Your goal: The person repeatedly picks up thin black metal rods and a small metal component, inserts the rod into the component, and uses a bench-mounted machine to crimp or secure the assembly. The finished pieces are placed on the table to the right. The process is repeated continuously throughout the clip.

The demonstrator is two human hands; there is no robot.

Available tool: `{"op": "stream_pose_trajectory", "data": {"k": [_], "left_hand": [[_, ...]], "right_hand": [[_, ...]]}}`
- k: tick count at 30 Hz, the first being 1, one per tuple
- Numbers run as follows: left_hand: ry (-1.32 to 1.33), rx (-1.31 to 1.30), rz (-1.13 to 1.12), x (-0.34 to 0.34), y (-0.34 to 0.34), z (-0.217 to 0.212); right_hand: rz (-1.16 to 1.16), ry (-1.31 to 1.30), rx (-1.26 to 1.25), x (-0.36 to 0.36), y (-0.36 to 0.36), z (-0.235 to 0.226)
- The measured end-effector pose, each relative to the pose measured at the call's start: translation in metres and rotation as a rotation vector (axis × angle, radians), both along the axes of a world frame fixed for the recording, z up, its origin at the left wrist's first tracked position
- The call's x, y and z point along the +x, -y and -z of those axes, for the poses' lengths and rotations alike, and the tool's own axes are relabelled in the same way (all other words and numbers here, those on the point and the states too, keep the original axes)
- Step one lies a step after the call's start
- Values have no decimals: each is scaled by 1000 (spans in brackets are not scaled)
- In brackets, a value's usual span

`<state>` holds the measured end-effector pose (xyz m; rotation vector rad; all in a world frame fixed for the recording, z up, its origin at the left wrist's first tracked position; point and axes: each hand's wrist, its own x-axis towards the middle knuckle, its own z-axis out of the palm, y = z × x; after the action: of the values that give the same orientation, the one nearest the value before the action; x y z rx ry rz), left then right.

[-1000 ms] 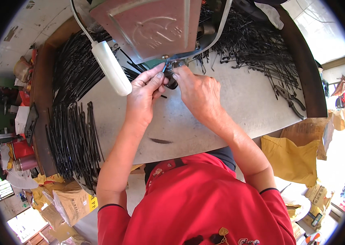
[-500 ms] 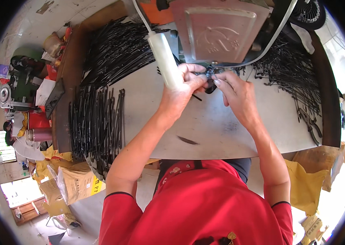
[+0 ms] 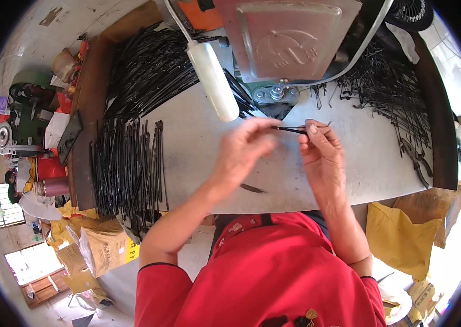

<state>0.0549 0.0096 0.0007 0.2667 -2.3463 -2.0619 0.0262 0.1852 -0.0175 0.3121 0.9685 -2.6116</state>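
near me, my left hand (image 3: 241, 150) and right hand (image 3: 320, 152) meet over the bare middle of the table (image 3: 197, 163), just in front of the press (image 3: 290, 41). both pinch one thin black rod (image 3: 291, 129): left fingers closed on its left end, right thumb and forefinger clamped on the right part, so it hangs level between them, off the table. to do this step well, i judge i should keep both pinches firm and the rod straight, so it meets the clamp (image 3: 275, 95) squarely, and keep my knuckles clear of the white handle (image 3: 212, 82) just above the left hand. a stray dark piece (image 3: 253, 188) lies on the table nearer me. farther left, sorted rods (image 3: 127, 163) lie in a row; beyond, a loose heap (image 3: 148, 71); far right, bent wires (image 3: 394, 92) and pliers (image 3: 416, 158).
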Motion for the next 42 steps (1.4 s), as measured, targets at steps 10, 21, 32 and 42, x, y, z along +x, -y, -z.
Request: {"op": "stream_pose_trajectory", "data": {"k": [10,21,32,42], "left_hand": [[-306,-1240,-307,-58,114,25],[-403,-1279,-247,-63,134,48],[-881,-1455,-107,-87,84,-1],[45,621,-221,-42,-10,5]], "right_hand": [[-220,-1436,1363,27,-17,-18],[-184,-1289,1332,4,-16,-15],[-501,-260,858,-20,-13,-43],[-345,-241,548,-46,18,-21]]}}
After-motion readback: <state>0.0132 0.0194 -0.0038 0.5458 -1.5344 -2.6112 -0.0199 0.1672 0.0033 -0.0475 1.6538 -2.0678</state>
